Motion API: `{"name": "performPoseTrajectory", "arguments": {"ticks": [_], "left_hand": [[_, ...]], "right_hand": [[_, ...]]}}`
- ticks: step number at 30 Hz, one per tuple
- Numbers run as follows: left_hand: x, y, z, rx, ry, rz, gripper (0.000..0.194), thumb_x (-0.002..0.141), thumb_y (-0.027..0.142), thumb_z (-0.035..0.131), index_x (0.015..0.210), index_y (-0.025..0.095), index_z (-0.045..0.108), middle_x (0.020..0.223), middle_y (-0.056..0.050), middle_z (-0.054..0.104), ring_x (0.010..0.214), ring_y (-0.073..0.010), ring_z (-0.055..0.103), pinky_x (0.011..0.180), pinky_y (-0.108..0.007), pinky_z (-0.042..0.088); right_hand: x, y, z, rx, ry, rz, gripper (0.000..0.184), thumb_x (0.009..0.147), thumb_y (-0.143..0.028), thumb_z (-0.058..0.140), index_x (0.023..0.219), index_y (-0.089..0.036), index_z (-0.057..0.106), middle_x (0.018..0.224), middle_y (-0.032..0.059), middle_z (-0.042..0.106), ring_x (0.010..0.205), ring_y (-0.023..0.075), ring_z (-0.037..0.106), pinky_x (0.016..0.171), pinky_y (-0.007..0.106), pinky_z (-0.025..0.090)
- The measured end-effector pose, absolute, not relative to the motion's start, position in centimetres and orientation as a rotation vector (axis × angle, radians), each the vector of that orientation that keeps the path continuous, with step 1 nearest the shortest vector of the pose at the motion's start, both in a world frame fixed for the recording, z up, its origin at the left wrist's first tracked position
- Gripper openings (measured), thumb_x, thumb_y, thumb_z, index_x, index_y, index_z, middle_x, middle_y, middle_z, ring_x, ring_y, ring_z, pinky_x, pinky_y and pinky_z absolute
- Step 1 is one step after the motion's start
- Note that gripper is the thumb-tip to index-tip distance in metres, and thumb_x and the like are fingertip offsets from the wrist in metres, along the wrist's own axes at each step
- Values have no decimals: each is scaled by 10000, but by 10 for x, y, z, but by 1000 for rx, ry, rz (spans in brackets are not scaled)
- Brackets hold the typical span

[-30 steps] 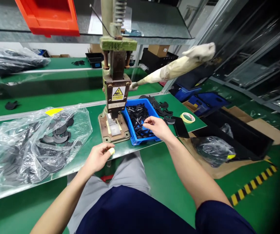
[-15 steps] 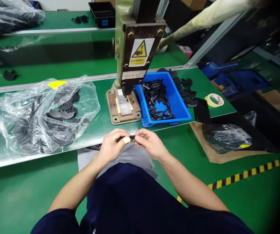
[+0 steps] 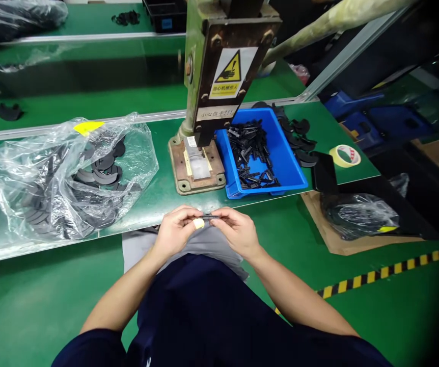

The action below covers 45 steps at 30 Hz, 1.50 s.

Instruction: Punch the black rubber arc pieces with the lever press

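Both my hands meet just in front of the bench edge, above my lap. My left hand [image 3: 175, 230], with a yellow tape wrap on the thumb, and my right hand [image 3: 235, 229] pinch the two ends of a small thin black part [image 3: 210, 217] between their fingertips. Behind them stands a green manual press [image 3: 219, 66] with a yellow warning label, on a rusty base plate [image 3: 196, 171]. To its right a blue bin [image 3: 280, 158] holds several small black parts.
A clear plastic bag [image 3: 51, 178] of black curved pieces lies on the bench at left. More black curved pieces [image 3: 299, 142], a tape roll [image 3: 345, 155] and a black tray [image 3: 322, 176] sit right of the bin. A cloth-wrapped press lever [image 3: 337, 18] angles up right. Bagged parts [image 3: 360, 216] lie on cardboard.
A second ago my right hand was in the blue bin; it drew back to meet my left hand with a small black part. The view has tilted down and closer to the press.
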<state>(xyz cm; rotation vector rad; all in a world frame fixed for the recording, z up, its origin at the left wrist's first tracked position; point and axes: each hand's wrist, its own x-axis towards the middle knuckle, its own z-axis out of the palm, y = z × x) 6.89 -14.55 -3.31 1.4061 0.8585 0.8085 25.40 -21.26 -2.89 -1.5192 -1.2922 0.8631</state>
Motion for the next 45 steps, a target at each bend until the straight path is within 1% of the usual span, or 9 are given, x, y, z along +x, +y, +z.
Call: {"name": "performPoseTrajectory", "arguments": {"ticks": [5,12,18,22,26,30,35,40,45], "left_hand": [[67,-147,-33,1449,840,812,207,826,381,733,928,203,760,958,-78,703,834,-179,671,759,-300,568],[67,-148,-37,1481,815,849,192,843,354,733,939,190,755,952,-73,707,766,-151,675,694,-268,574],[64,-142,-31,1801,695,1015,114,890,211,684,990,204,739,983,-70,731,906,-165,699,817,-295,569],[64,-139,-27,1892,614,1044,108,894,145,663,965,201,722,981,-60,723,895,-144,694,815,-276,562],[65,-133,-25,1945,648,1004,79,896,140,656,937,193,698,944,-44,719,875,-133,688,808,-259,551],[66,-109,-20,1984,839,1027,51,911,186,636,889,186,682,920,-41,715,869,-143,680,799,-266,540],[79,-54,-12,2125,1030,1074,100,920,232,614,909,189,703,941,-44,717,840,-151,666,775,-272,530],[96,-2,-18,2374,1069,1002,182,920,175,552,954,187,730,954,-57,709,915,-181,660,853,-298,520],[101,19,-28,2536,1093,849,259,920,152,494,987,184,742,947,-72,672,924,-197,642,832,-295,516]], "right_hand": [[252,-218,-25,-1502,-1375,744,123,872,-347,675,922,-248,729,876,31,747,808,167,684,767,312,565],[251,-218,-29,-1494,-1396,696,107,875,-320,671,930,-245,726,876,27,750,795,163,692,755,303,580],[250,-217,-34,-1469,-1386,697,100,869,-294,686,953,-256,726,859,9,744,746,148,690,713,284,579],[250,-215,-34,-1458,-1372,714,96,873,-297,680,947,-261,729,854,12,746,758,152,698,721,287,585],[252,-211,-34,-1464,-1351,752,121,859,-306,697,967,-262,727,866,13,751,744,147,706,704,275,593],[264,-207,-28,-1475,-1282,769,220,880,-338,667,1078,-245,689,921,32,768,793,158,733,753,286,615],[285,-206,-5,-1508,-1243,765,194,891,-388,652,979,-225,711,861,39,770,749,166,736,718,286,607],[299,-208,12,-1461,-1318,697,163,892,-359,655,963,-232,727,861,37,768,758,162,734,684,266,603],[313,-208,12,-1437,-1338,656,150,889,-340,660,967,-235,733,852,36,766,749,163,733,678,267,609]]}}
